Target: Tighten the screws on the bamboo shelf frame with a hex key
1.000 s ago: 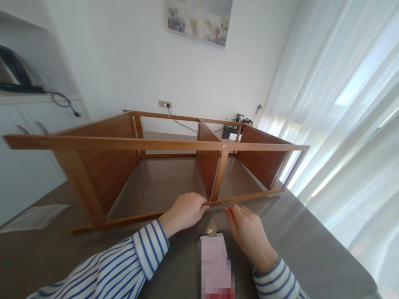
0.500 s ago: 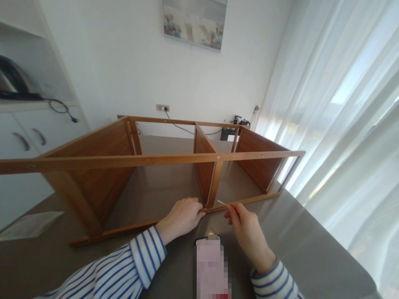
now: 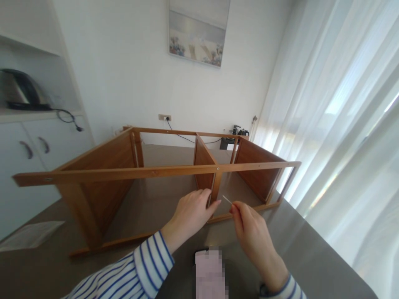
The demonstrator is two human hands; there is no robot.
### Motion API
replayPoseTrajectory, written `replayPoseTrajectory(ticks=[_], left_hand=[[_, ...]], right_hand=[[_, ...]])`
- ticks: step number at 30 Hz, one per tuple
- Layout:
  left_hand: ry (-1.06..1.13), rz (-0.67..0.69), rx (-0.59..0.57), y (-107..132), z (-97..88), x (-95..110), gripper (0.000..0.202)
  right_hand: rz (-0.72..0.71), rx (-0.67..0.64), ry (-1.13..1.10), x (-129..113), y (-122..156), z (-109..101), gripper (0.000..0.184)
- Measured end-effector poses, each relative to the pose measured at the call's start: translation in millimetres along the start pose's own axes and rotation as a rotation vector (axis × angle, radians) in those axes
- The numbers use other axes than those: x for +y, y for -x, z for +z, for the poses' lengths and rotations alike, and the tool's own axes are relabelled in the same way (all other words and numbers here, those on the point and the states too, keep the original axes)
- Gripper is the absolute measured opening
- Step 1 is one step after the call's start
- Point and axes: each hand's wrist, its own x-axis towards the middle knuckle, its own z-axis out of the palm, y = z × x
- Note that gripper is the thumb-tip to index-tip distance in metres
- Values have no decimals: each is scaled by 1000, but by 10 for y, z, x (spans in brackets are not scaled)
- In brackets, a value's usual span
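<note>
A brown wooden shelf frame (image 3: 174,171) lies on its side on the grey table, with panels at both ends and a middle panel (image 3: 204,151). My left hand (image 3: 191,214) is at the near end of this middle panel. Its fingers curl around the crosspiece (image 3: 217,182) there, thumb stretched along the front, low down near the bottom rail (image 3: 230,216). To the right, my right hand (image 3: 251,224) pinches a thin metal rod (image 3: 227,199), which looks like a hex key. The rod's free tip points up and left, apart from the wood.
A phone (image 3: 210,274), blurred out, lies in front of me on the table (image 3: 299,249). At the left is a clear plastic bag (image 3: 31,236). Beyond stand a kettle (image 3: 23,89) on a counter and dark appliances (image 3: 237,133); a white curtain (image 3: 336,124) hangs right.
My left hand has moved up from the bottom rail onto the crosspiece, thumb now extended. My right hand still pinches the rod, slightly further right. The view has tilted up a little.
</note>
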Motion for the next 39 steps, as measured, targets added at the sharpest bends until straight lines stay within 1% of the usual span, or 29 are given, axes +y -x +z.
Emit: replayPoseTrajectory(ticks=[2, 5, 7, 10, 14, 17, 23, 26, 33, 39], left_hand=[[-21, -29, 2, -47, -12, 54, 37], [-30, -57, -12, -88, 37, 67, 38], [-9, -60, -21, -96, 91, 45, 39], [86, -45, -16, -102, 170, 2, 38], [205, -23, 3, -122, 239, -30, 35], [246, -22, -14, -133, 252, -29, 35], [222, -25, -27, -124, 218, 6, 34], [208, -26, -37, -124, 208, 12, 35], [211, 2, -30, -119, 178, 19, 35], [229, 23, -7, -110, 191, -8, 37]], right_hand=[[-89, 44, 91, -89, -159, -133, 20], [-201, 107, 249, -218, -403, -291, 17], [-257, 113, 361, -281, -535, -349, 15], [-314, 105, 473, -333, -657, -373, 14], [-351, 101, 532, -354, -708, -363, 13], [-361, 107, 560, -359, -724, -369, 13], [-378, 84, 600, -390, -755, -412, 19], [-409, 66, 636, -433, -764, -445, 22], [-511, -37, 760, -577, -783, -522, 14], [-613, -85, 814, -676, -877, -604, 16]])
